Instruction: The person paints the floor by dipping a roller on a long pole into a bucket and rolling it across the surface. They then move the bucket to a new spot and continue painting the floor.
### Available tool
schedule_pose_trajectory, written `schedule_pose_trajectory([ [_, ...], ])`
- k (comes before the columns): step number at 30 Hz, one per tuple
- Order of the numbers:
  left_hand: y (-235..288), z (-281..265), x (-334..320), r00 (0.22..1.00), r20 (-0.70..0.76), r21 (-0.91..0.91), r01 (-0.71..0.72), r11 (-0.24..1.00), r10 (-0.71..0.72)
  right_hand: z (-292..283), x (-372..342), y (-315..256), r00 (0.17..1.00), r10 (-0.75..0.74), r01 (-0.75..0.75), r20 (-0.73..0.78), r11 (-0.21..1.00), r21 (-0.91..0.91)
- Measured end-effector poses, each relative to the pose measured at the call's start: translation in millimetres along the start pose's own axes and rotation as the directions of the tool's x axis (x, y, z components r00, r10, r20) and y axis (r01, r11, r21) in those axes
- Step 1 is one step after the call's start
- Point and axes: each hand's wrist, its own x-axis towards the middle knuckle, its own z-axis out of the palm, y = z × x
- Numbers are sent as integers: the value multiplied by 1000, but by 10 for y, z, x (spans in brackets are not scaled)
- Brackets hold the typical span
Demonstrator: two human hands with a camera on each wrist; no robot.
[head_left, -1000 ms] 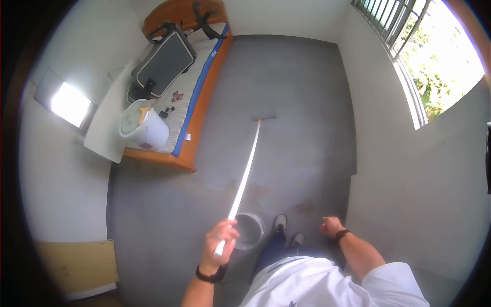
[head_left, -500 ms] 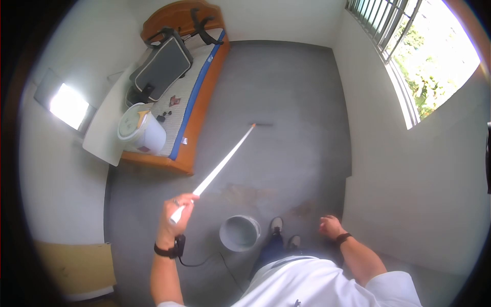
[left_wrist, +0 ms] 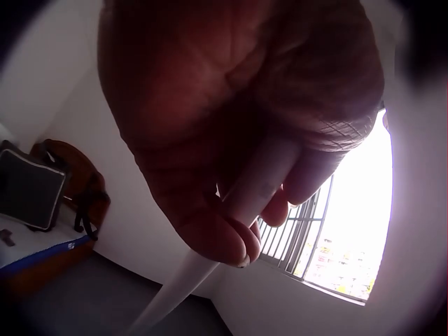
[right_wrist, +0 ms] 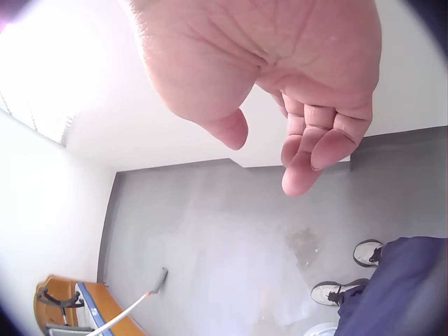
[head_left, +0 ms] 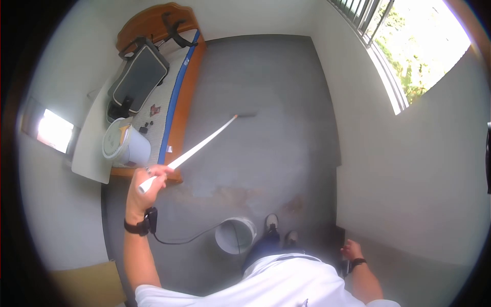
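Observation:
In the head view my left hand (head_left: pixel 135 197) grips a long white pole (head_left: pixel 195 149) near its top end. The pole slopes away across the grey floor to an orange joint (head_left: pixel 236 116) and a narrow dark head (head_left: pixel 247 114) lying on the floor. Up close in the left wrist view, the thumb and fingers curl round the white pole (left_wrist: pixel 262 178). My right hand (head_left: pixel 352 249) hangs at my side and holds nothing. The right wrist view shows its fingers (right_wrist: pixel 301 175) loosely bent, with the thumb apart from them.
A bucket (head_left: pixel 219 239) stands by my feet, with a cable (head_left: pixel 189 242) from my left wristband crossing over it. On the left, a wooden bed (head_left: pixel 185 110) bears an office chair (head_left: pixel 140 77) and a lidded white bucket (head_left: pixel 137 148). Brownish patches (head_left: pixel 235 197) mark the floor.
My left hand has swung left and forward with the pole's top end, tilting the pole more sideways. The dark head shifts slightly left in view. The right hand's fingers have loosened.

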Motion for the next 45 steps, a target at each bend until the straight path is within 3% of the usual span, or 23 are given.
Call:
schedule_pose_trajectory([
  [2, 101, -81, -113, 999, -29, -88, 16, 996, -19, -129, 83, 166, 1000, 3, -1, 26, 997, -74],
  [3, 195, -64, -123, 999, -47, -88, 4, 996, -9, -151, 152, 219, 998, -7, 15, 57, 988, -155],
  [7, 456, 188, 123, 999, -42, -17, 0, 1000, -1, 70, 228, 265, 999, 23, -15, 41, 985, -173],
  [10, 315, 410, 345, 997, -24, 7, -72, 997, 72, 452, 208, 32, 991, 39, -34, 129, 999, -43],
  [12, 195, 520, 403, 998, -39, 17, -55, 998, 56, 756, 95, -203, 960, -24, 41, 280, 998, -54],
  [17, 11, 489, 127, 1000, -27, -24, -3, 1000, 2, 1260, -607, -728, 925, -166, 221, 341, 967, -130],
  [19, 131, 421, -107, 1000, -20, -41, -4, 999, 3, 1248, -617, -719, 921, -199, 262, 335, 952, -156],
  [23, 416, 262, -448, 998, -29, 2, -62, 998, 62, 873, -265, -446, 934, -147, 199, 326, 971, -131],
  [28, 636, 420, -147, 995, -36, -16, -93, 996, 93, 379, 223, -1, 973, -45, 86, 225, 981, -175],
  [30, 633, 487, 78, 998, 53, 21, -34, 999, 33, 278, 201, 5, 984, -21, 67, 179, 963, -259],
  [32, 392, 630, 346, 991, 11, -23, -135, 991, 136, 293, 114, -34, 985, -40, 79, 169, 970, -232],
  [34, 188, 686, 618, 993, 1, -7, -119, 993, 119, 325, 29, -72, 986, -57, 89, 158, 976, -199],
  [36, -1, 753, 898, 994, -5, 7, -108, 994, 108, 357, -25, -123, 968, -74, 87, 240, 995, -44],
  [38, -190, 854, 1160, 998, -50, -15, -23, 1000, 22, 400, -124, -177, 972, -95, 103, 216, 994, -27],
  [42, -652, 1202, 1493, 989, -134, 20, -64, 998, 66, 441, -362, -179, 982, -136, 146, 130, 987, -66],
  [45, -918, 1445, 1462, 974, -202, 64, -92, 994, 103, 288, -358, -73, 980, -120, 136, 159, 986, -92],
])
